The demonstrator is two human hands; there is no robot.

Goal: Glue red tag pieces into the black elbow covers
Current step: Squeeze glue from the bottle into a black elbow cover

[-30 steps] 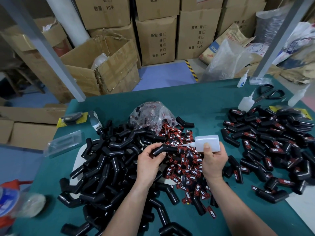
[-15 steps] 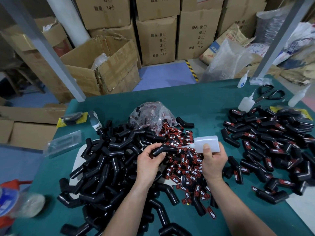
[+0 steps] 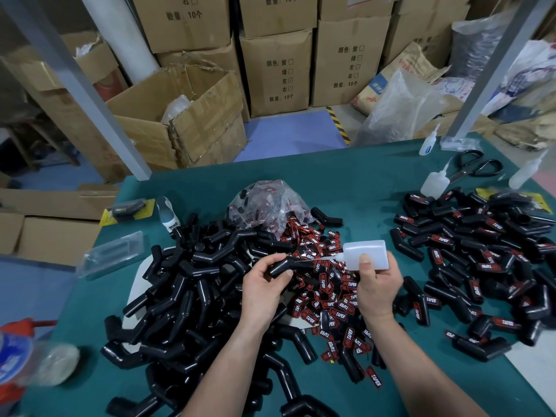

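Note:
My left hand (image 3: 264, 287) grips a black elbow cover (image 3: 285, 264) above the middle of the green table (image 3: 361, 182). My right hand (image 3: 377, 285) holds a white glue bottle (image 3: 365, 254) on its side, its thin nozzle reaching left onto the held cover. Under and between my hands lies a heap of red tag pieces (image 3: 328, 299) printed TAPER. Plain black covers (image 3: 186, 296) are piled to the left. Covers with red tags on them (image 3: 481, 266) lie spread to the right.
A clear bag of tags (image 3: 264, 203) sits behind the heap. Spare glue bottles (image 3: 433, 185) and black scissors (image 3: 475, 168) lie at the back right. A clear plastic pack (image 3: 112, 255) lies at the left edge. Grey posts (image 3: 99, 103) and cardboard boxes (image 3: 276, 70) stand behind.
The glue bottle has tilted and shifted slightly, its nozzle staying on the cover in my left hand. Both hands remain in nearly the same place.

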